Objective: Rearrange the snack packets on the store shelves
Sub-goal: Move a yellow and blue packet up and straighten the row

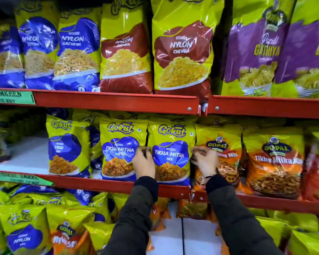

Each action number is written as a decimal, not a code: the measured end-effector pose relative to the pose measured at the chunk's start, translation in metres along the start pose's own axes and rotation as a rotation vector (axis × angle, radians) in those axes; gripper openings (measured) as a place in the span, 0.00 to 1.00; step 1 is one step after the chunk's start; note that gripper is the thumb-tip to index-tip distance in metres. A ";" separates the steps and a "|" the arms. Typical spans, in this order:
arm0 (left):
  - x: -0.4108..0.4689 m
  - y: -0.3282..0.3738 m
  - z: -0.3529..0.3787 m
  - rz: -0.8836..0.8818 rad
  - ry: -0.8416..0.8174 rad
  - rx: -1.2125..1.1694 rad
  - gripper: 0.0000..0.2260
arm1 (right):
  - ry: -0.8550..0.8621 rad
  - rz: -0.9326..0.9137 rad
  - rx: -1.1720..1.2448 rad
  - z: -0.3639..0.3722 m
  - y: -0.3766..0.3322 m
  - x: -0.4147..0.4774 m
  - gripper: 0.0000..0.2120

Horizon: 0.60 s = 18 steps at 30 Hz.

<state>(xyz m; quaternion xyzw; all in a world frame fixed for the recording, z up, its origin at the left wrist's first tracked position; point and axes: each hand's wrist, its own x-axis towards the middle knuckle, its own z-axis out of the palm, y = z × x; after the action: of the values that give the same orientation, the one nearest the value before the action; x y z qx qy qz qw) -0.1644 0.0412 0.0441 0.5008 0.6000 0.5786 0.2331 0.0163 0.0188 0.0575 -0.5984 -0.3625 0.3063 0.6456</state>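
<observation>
A yellow and blue Gokul Tikha Mitha Mix packet [170, 155] stands upright on the middle shelf [107, 184]. My left hand [144, 162] pinches its left edge, between it and a matching Tikha Mitha Mix packet [121, 150]. At the packet's right edge my right hand [204, 162] grips it with curled fingers, in front of an orange Gopal mix packet [226, 159]. Both fingertips are blurred. Dark sleeves cover both arms.
The top shelf holds blue Nylon Gathiya packets [75, 50], red Nylon Chevda packets [182, 54] and purple Papdi Gathiya packets [260, 50]. A bare white gap [26, 155] lies at the middle shelf's left. The lower shelf holds several jumbled packets [28, 229].
</observation>
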 end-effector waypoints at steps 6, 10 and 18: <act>0.012 0.009 -0.005 0.068 0.032 0.336 0.10 | -0.042 0.044 0.138 0.005 -0.006 0.003 0.04; 0.018 0.022 -0.015 0.094 0.068 0.514 0.10 | -0.094 -0.005 0.092 -0.003 -0.011 0.001 0.04; -0.032 0.049 0.003 0.231 0.067 0.242 0.23 | 0.227 -0.329 -0.239 -0.082 -0.009 -0.004 0.08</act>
<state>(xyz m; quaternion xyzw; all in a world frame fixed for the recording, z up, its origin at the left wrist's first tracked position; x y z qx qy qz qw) -0.1330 0.0061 0.0797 0.5713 0.6113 0.5414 0.0830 0.0816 -0.0305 0.0644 -0.6340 -0.4139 0.0822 0.6480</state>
